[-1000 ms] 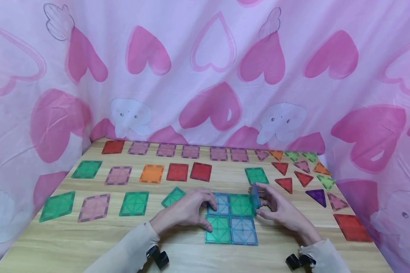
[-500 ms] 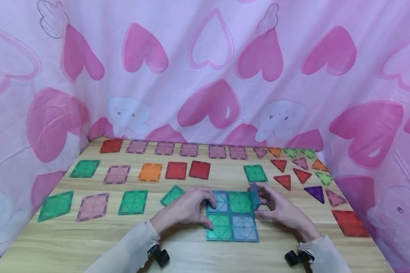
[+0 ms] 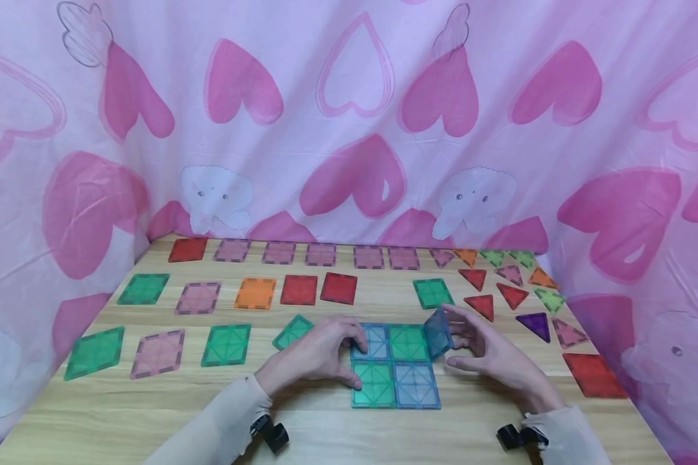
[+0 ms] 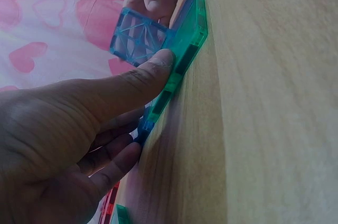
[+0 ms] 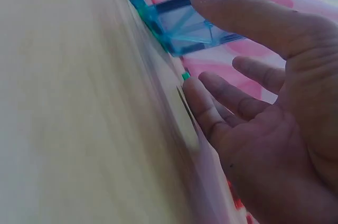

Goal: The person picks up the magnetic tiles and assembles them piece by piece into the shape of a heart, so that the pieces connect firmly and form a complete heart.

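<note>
Several clear square magnetic tiles lie joined as a flat block: two green, with the near-left green tile, and two blue, with the near-right blue tile. Another blue tile stands up at the block's right side, slightly turned. My left hand rests on the block's left edge, thumb on the near green tile and fingertips by the far-left blue tile. To the right, my right hand has its thumb and fingers spread apart beside the standing tile; whether a fingertip touches it is unclear.
Left of the block lie loose green tiles, pink tiles and an orange tile. Red tiles and a green tile lie behind. Triangles, including a purple triangle, and a red square are at right.
My right hand has drawn away to the right, its fingers loosening from the standing blue tile. That tile has turned and shows more of its face. My left hand stays on the block.
</note>
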Tool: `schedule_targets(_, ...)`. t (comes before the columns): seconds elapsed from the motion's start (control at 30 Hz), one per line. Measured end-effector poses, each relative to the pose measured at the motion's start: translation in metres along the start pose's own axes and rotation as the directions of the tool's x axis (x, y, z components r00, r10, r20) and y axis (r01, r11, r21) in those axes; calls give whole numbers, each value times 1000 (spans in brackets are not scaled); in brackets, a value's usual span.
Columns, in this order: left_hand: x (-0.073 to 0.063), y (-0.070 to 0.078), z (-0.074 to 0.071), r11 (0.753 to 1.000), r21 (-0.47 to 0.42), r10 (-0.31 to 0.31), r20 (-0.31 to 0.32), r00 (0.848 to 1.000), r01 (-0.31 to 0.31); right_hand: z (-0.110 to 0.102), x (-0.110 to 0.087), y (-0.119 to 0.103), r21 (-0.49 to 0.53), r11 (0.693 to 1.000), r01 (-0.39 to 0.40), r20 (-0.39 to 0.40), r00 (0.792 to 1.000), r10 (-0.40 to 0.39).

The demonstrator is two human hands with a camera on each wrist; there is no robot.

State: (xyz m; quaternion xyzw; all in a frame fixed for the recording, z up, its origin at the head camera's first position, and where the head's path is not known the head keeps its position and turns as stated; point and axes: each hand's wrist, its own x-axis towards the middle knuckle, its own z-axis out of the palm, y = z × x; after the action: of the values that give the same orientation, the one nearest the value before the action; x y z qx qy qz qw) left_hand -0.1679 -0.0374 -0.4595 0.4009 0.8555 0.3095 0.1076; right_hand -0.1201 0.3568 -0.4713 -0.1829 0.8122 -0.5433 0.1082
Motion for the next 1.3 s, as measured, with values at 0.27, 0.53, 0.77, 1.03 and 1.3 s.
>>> schedule_targets(0.27,0,0,0,1000,-10,-4,1,1000,4,3,-6,-1,-18,1000,14,-41,999,-15)
schedule_targets(0.53,8,5,-8,999,38,15,31,999,-16,9,5,3,22,997,80,-36,996,-80)
schedule_targets(0.77,64,21,-12,998,16,63,-32,997,-63,12,8,7,43,996,80,3,997,-80)
schedule_targets(1.03,146,15,10,994,64,85,-22,996,-83,16,8,8,5,995,104,19,994,-104)
schedule_targets(1.3,170,11,23,998,56,-6,13,1000,5,14,9,10,-7,996,93,18,996,-92)
